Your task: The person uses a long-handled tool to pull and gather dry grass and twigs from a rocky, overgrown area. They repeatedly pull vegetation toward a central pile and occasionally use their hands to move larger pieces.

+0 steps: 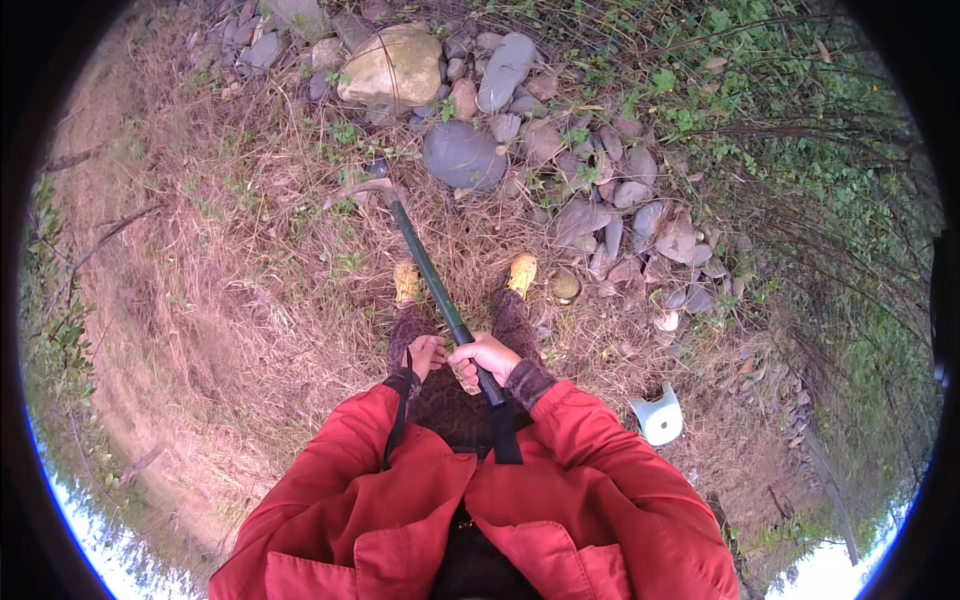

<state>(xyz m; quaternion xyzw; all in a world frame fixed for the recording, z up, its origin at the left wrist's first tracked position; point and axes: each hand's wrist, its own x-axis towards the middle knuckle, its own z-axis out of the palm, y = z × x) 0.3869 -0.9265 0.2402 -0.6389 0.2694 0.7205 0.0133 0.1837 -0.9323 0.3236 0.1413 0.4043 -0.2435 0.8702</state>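
Note:
My right hand (487,355) is wrapped around the dark lower grip of a long-handled tool with a curved, tapering head (425,259). Its green shaft slants up and left, and the head hovers over or rests on the dry grass; I cannot tell which. Close beside the right fingers is my left hand (426,356), its fingers bent. Whether it pinches something small there is too fine to make out. A black strap (400,420) hangs by my left wrist, and a broad black band (505,435) lies at the tool's lower end.
My yellow shoes (522,274) stand on dry grass. Ahead lie a large tan boulder (394,66), a round grey stone (465,155) and many smaller rocks (581,220). A pale plastic stool (660,416) is at the right. Green brush (810,150) grows along the right side.

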